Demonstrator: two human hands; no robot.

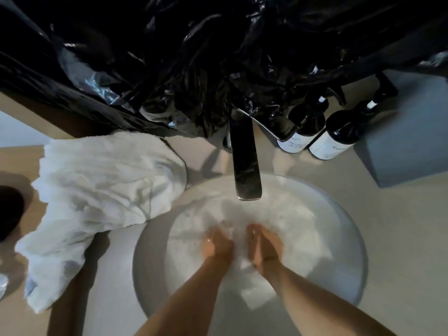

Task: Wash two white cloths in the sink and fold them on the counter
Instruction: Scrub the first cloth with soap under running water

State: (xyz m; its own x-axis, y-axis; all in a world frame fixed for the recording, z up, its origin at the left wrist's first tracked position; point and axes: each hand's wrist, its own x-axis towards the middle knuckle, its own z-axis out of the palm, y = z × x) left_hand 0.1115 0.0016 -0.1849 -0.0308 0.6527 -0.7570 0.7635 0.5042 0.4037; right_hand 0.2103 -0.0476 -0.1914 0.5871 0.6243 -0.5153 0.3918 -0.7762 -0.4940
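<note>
Under the spout, both hands are sunk in sudsy water, the left hand (218, 246) and right hand (263, 248) set side by side and close together, fingers curled down onto a submerged white cloth (244, 263); a firm clasp on it is judged likely, though foam obscures the contact. The cloth is kept below the surface, presumably so that it is worked through the soap. The round sink (145, 275) is filled well up its wall, and no stream is seen at the faucet (246, 166). A second white cloth (97, 195) is laid crumpled on the counter (400, 238) just left of the basin, one edge overlapping the rim, within reach for its turn. Two dark pump bottles (315, 127) are stood behind.
</note>
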